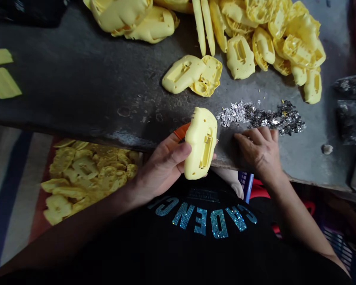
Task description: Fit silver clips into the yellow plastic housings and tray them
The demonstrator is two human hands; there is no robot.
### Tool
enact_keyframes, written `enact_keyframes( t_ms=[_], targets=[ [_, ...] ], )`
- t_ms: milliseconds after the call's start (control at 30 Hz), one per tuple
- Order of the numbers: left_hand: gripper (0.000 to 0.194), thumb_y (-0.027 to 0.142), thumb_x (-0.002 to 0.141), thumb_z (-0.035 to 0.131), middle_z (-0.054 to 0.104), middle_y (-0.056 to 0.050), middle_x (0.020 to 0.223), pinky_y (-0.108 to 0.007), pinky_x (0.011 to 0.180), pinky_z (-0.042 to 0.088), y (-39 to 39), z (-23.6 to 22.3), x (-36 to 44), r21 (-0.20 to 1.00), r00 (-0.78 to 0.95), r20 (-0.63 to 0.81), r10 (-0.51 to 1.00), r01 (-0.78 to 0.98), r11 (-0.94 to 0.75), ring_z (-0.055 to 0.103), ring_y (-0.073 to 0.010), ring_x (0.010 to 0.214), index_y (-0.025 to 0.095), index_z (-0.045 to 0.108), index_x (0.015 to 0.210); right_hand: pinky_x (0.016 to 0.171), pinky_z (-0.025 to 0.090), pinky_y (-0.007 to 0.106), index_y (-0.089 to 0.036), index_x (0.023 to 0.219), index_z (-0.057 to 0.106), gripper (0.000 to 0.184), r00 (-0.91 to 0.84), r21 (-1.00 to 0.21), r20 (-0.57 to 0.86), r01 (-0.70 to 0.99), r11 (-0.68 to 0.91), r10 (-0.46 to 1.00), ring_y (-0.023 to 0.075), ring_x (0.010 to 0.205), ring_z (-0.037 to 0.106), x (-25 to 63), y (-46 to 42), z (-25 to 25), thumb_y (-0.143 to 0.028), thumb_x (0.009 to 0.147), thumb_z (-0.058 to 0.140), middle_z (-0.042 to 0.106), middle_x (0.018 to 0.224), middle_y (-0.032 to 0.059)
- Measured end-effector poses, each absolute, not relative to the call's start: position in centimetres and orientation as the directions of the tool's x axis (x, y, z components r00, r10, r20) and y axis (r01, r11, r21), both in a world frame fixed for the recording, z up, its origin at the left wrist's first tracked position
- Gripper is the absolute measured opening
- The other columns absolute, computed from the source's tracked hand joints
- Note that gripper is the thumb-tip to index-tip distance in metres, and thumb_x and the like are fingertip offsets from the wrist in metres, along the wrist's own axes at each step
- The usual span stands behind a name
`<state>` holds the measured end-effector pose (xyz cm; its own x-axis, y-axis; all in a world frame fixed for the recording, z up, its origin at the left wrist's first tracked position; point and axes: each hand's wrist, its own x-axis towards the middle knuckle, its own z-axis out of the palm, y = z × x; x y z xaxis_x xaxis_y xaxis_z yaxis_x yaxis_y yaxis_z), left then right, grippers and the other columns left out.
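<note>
My left hand (163, 164) grips a yellow moulded plastic shell (201, 143) upright at the near edge of the dark worktable (86, 91). An orange piece (181, 130) shows behind the shell, by my fingers. My right hand (259, 148) rests palm down on the table with its fingertips at the near edge of a pile of small silvery metal parts (261, 116); whether it pinches one is hidden.
Many yellow shells are heaped at the far right (273, 35) and far middle (133, 18), with two loose shells (192, 75) in between. A bin of yellow shells (83, 174) sits below the table on the left. Black bags (351, 107) lie at the right edge.
</note>
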<state>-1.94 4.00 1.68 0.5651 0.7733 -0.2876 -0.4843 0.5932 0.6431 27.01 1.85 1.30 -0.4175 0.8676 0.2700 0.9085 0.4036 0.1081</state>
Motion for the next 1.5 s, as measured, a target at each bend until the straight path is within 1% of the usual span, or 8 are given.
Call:
enact_keyframes(
  t_ms=[133, 433, 567, 933, 1033, 1167, 1300, 1500],
  targets=[
    [0.069, 0.057, 0.092, 0.095, 0.086, -0.010, 0.138, -0.040, 0.103, 0.071, 3.4, 1.8, -1.5, 0.655, 0.556, -0.281, 0.782, -0.484, 0.580, 0.087, -0.0291, 0.112, 0.026, 0.073, 0.149, 0.083, 0.040, 0.043, -0.030, 0.124, 0.076, 0.021, -0.380, 0.001, 0.286, 0.918, 0.396, 0.880, 0.0258, 0.093, 0.062, 27.8, -2.3, 1.4, -0.015, 0.111, 0.070, 0.083, 0.106, 0.0037],
    [0.077, 0.057, 0.093, 0.094, 0.085, -0.010, 0.138, -0.033, 0.083, 0.072, 1.9, 2.1, -0.1, 0.635, 0.645, -0.323, 0.693, -0.395, 0.664, 0.086, -0.0296, 0.112, 0.026, 0.067, 0.158, 0.080, 0.040, 0.040, -0.025, 0.109, 0.077, 0.010, -0.308, -0.184, 0.238, 0.917, 0.354, 0.921, 0.0242, 0.088, 0.061, 28.8, -6.2, 1.5, -0.024, 0.114, 0.068, 0.078, 0.094, 0.0034],
    [0.082, 0.056, 0.095, 0.092, 0.085, -0.013, 0.138, -0.033, 0.078, 0.072, 1.5, 2.2, 0.3, 0.615, 0.674, -0.319, 0.667, -0.388, 0.687, 0.087, -0.0310, 0.111, 0.025, 0.061, 0.165, 0.078, 0.040, 0.039, -0.024, 0.111, 0.077, 0.010, -0.345, -0.180, 0.210, 0.906, 0.384, 0.915, 0.0238, 0.088, 0.061, 29.2, -6.1, 1.8, -0.024, 0.115, 0.068, 0.077, 0.094, 0.0037],
    [0.070, 0.059, 0.097, 0.090, 0.081, -0.018, 0.147, -0.053, 0.112, 0.068, 1.2, 1.2, 0.5, 0.499, 0.742, -0.339, 0.578, -0.379, 0.779, 0.079, -0.0411, 0.137, 0.023, 0.069, 0.153, 0.078, 0.041, 0.043, -0.022, 0.108, 0.074, 0.010, -0.407, 0.004, 0.234, 0.909, 0.418, 0.883, 0.0245, 0.081, 0.062, 28.5, -7.1, 2.2, -0.014, 0.112, 0.068, 0.075, 0.088, 0.0038],
    [0.066, 0.056, 0.098, 0.089, 0.079, -0.020, 0.151, -0.057, 0.113, 0.066, 1.2, 0.8, 0.8, 0.446, 0.770, -0.328, 0.547, -0.384, 0.808, 0.075, -0.0431, 0.143, 0.022, 0.069, 0.152, 0.075, 0.047, 0.041, -0.026, 0.102, 0.072, 0.009, -0.246, -0.315, 0.290, 0.888, 0.335, 0.925, 0.0220, 0.077, 0.068, 27.7, -6.6, 3.4, -0.021, 0.109, 0.075, 0.077, 0.084, 0.0005],
    [0.060, 0.055, 0.099, 0.088, 0.082, -0.018, 0.144, -0.053, 0.108, 0.068, 1.2, 0.4, 0.9, 0.417, 0.815, -0.278, 0.508, -0.373, 0.828, 0.081, -0.0402, 0.131, 0.023, 0.070, 0.147, 0.087, 0.063, 0.045, -0.030, 0.105, 0.076, 0.007, -0.034, -0.855, 0.219, 0.475, 0.208, 0.975, 0.0264, 0.100, 0.082, 25.5, -4.2, 5.0, -0.032, 0.105, 0.083, 0.087, 0.110, 0.0026],
    [0.058, 0.054, 0.100, 0.087, 0.081, -0.014, 0.147, -0.054, 0.114, 0.066, 1.2, 0.5, 0.7, 0.428, 0.822, -0.265, 0.504, -0.368, 0.825, 0.079, -0.0382, 0.136, 0.025, 0.071, 0.147, 0.119, 0.061, 0.058, -0.029, 0.100, 0.078, 0.006, -0.100, -0.910, 0.247, 0.319, 0.266, 0.964, 0.0331, 0.135, 0.078, 23.8, -1.8, 5.1, -0.029, 0.103, 0.083, 0.084, 0.140, 0.0053],
    [0.065, 0.057, 0.102, 0.084, 0.078, -0.014, 0.152, -0.063, 0.126, 0.057, 1.2, 0.8, 0.6, 0.410, 0.836, -0.256, 0.485, -0.361, 0.838, 0.070, -0.0428, 0.150, 0.023, 0.068, 0.154, 0.119, 0.059, 0.061, -0.031, 0.096, 0.079, 0.008, -0.128, -0.863, 0.259, 0.414, 0.289, 0.957, 0.0333, 0.135, 0.076, 23.8, -1.1, 4.9, -0.028, 0.101, 0.084, 0.083, 0.139, 0.0034]
  ],
)
